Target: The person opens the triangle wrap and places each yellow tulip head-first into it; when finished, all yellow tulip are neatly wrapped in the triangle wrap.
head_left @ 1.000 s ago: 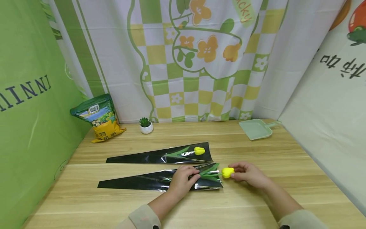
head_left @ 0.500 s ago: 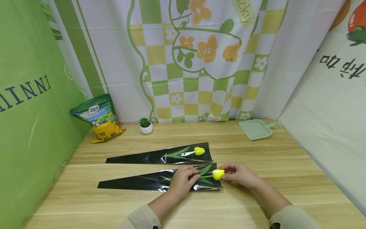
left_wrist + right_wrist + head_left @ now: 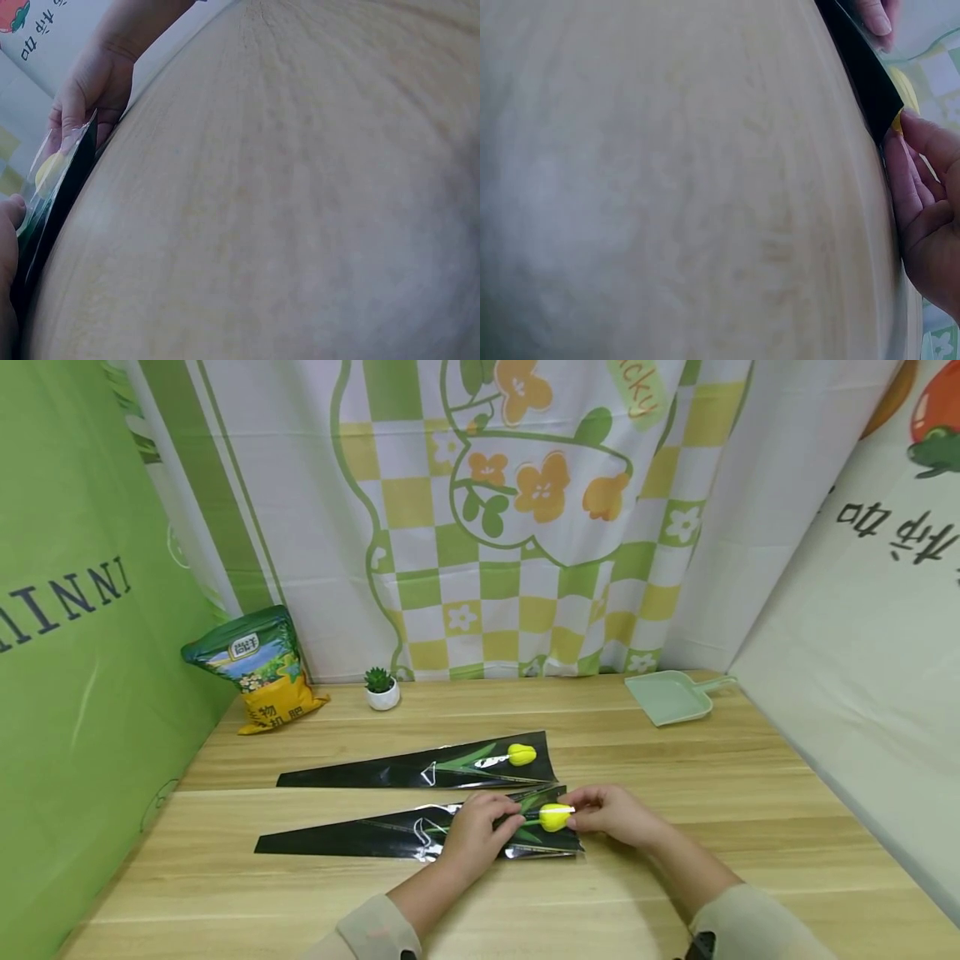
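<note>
A yellow artificial tulip [image 3: 556, 817] with green leaves lies mostly inside the nearer flower sleeve [image 3: 345, 836], which has a black back and a clear front. My right hand [image 3: 611, 814] pinches the tulip's head at the sleeve's wide mouth. Over the sleeve's middle, my left hand [image 3: 480, 831] holds the film with thumb and fingers and hides part of the stem. In the left wrist view, the right hand [image 3: 94, 90] reaches into the sleeve's mouth. The right wrist view shows the black sleeve corner [image 3: 870, 90] beside the right thumb.
Just behind lies another sleeve [image 3: 337, 774] with a yellow tulip [image 3: 522, 755] in it. Farther back stand a fertilizer bag [image 3: 262, 672] and a small potted succulent [image 3: 382, 689]. A green dustpan [image 3: 671, 697] lies at the back right of the wooden table [image 3: 712, 777].
The right hand has moved left, sliding the tulip deeper into the nearer sleeve; its head was outside the mouth and is now within it. The left hand has stayed in place.
</note>
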`<state>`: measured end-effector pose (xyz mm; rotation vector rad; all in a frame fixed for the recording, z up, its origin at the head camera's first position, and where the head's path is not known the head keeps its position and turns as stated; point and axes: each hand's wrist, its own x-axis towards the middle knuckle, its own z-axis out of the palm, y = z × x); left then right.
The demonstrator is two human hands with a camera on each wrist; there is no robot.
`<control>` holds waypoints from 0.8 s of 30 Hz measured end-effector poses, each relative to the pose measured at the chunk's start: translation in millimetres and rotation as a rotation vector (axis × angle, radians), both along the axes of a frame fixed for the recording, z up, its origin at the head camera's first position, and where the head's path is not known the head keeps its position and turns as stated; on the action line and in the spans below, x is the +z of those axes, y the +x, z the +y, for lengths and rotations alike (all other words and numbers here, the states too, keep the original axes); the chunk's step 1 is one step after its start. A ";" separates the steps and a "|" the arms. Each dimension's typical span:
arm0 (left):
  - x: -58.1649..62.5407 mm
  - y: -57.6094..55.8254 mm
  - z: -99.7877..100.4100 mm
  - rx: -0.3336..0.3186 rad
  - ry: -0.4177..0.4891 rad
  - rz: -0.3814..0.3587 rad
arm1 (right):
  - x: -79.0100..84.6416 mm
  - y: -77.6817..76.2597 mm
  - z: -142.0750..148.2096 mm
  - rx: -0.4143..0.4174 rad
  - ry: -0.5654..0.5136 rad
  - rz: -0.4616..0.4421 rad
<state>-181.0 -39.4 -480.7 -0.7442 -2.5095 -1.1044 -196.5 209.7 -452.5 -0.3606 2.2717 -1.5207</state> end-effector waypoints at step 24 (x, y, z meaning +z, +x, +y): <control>-2.1 -0.7 0.2 0.006 -0.012 0.005 | 2.7 0.3 -3.9 -0.023 0.014 -0.038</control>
